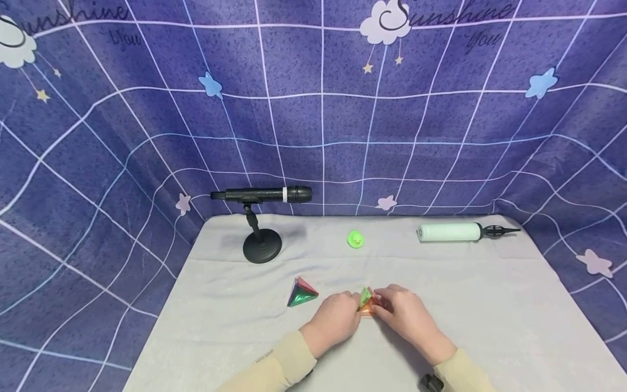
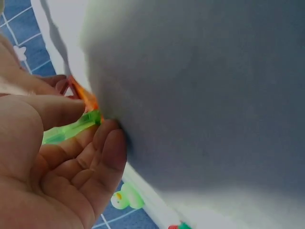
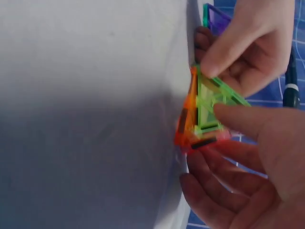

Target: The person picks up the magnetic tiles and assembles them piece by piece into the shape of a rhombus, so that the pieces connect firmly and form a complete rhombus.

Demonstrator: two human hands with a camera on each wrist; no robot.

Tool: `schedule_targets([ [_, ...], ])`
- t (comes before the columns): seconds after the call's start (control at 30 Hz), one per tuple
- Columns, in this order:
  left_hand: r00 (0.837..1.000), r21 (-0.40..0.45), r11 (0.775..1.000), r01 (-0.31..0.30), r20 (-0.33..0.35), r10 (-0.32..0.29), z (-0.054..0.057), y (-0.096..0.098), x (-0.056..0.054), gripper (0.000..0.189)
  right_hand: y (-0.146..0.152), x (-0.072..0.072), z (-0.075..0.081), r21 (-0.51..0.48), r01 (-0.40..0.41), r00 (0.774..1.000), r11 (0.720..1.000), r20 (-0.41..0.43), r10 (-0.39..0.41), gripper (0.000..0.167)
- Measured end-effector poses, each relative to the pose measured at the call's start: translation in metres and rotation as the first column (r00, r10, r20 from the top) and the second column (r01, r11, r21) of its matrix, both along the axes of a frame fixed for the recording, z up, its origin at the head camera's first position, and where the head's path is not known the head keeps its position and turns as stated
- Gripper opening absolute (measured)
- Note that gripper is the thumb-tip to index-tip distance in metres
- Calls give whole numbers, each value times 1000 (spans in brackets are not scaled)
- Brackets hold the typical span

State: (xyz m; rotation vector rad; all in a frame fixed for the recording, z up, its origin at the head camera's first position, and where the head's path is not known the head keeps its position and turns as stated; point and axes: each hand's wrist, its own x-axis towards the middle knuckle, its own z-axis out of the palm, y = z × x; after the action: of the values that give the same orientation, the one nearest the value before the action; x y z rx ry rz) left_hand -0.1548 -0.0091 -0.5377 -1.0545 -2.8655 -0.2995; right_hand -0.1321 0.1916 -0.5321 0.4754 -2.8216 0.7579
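My left hand (image 1: 335, 318) and right hand (image 1: 406, 316) meet near the middle of the table over translucent triangular magnetic tiles. In the right wrist view, a green tile (image 3: 231, 94) leans against an orange tile (image 3: 186, 114), and a red edge (image 3: 209, 142) runs along their lower side. The left thumb and fingers pinch the green tile near the orange tile's tip. With its thumb on the green part and fingers at the red edge, the right hand grips the other end. Left of the hands stands a pyramid of tiles (image 1: 301, 294) with green and red faces.
A black microphone (image 1: 264, 194) on a round-based stand (image 1: 262, 246) is at the back left. Behind the hands sits a green toy duck (image 1: 355, 239). A pale green hand pump (image 1: 449, 232) with a black nozzle lies back right. A blue patterned curtain (image 1: 294, 120) borders the white-covered table (image 1: 220, 326).
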Motion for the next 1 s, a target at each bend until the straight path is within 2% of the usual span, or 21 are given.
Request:
schedule_targets([
  [0.1,1000,10,1000,19,-3,-19,6,-8,-3,15,6,-1,2,-54,-51,999,997,9,52,35],
  [0.2,998,28,999,37,-55,-35,16,-19,-8,16,13,-1,3,-71,-75,997,995,-1,76,35],
  [0.3,992,71,996,47,-119,-38,27,-33,-14,21,19,-1,5,-63,-63,998,996,12,64,35],
  [0.47,982,156,987,26,-191,5,43,-60,-28,25,22,-7,10,-27,-49,999,998,14,50,26],
  [0.6,982,207,978,-9,-184,48,50,-83,-39,14,24,-15,12,-10,-91,995,996,-33,90,17],
  [0.77,992,217,976,-31,-111,56,49,-110,-52,18,26,-26,7,-10,-225,970,974,-93,223,35],
  [0.87,997,214,977,-24,-65,38,41,-125,-59,24,25,-32,2,-4,-296,950,955,-108,294,45],
  [1.0,1000,221,975,-9,-26,15,27,-141,-64,27,24,-36,-1,3,-344,933,939,-106,343,50],
])
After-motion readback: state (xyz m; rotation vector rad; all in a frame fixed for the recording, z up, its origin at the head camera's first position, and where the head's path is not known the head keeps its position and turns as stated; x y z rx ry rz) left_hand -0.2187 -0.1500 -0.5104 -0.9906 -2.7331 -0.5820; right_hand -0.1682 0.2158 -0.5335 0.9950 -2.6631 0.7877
